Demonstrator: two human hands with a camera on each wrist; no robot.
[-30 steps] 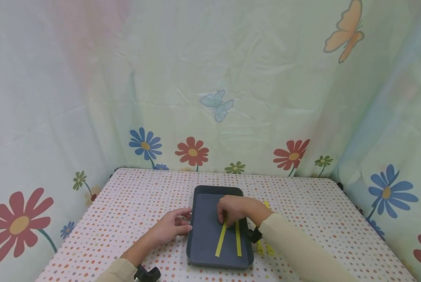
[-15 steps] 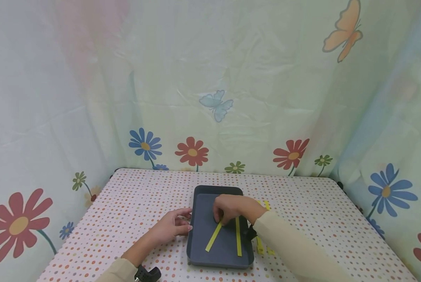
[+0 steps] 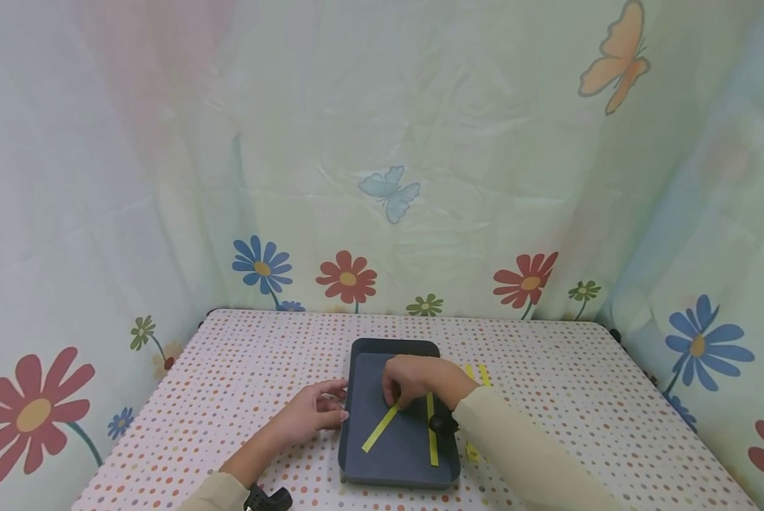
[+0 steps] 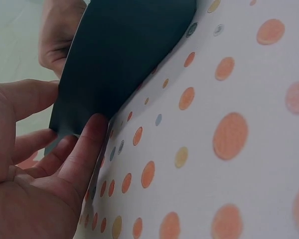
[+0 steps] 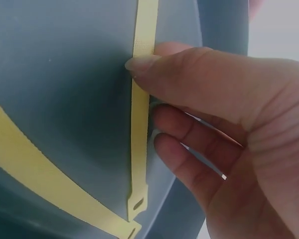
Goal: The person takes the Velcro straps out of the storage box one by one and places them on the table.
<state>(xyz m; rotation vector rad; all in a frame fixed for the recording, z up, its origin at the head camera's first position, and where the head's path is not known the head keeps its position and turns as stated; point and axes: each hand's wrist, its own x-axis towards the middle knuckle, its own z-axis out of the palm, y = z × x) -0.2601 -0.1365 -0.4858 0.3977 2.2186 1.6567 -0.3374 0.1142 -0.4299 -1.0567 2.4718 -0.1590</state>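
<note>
My right hand (image 3: 414, 377) pinches a yellow strap (image 5: 139, 129) between thumb and finger, inside a dark grey tray (image 3: 395, 480). In the right wrist view the strap is flat, with a slotted, wider end. Seen from the head, its near part slants toward the tray's lower left. A second yellow strap (image 3: 433, 443) lies lengthwise along the tray's right side, partly hidden by the right wrist. At the tray's left side, my left hand (image 3: 312, 415) touches the outer wall with loosely bent fingers. The left wrist view shows its fingertips (image 4: 95, 127) against that wall.
More yellow straps (image 3: 472, 452) lie on the table right of the tray, partly covered by the right forearm. A dotted cloth (image 3: 273, 355) covers the table. Flowered curtains (image 3: 292, 177) hang around the back and sides.
My right hand has moved slightly left across the tray with the strap, whose near end has swung left into a steeper slant. The left hand and the tray stay in place.
</note>
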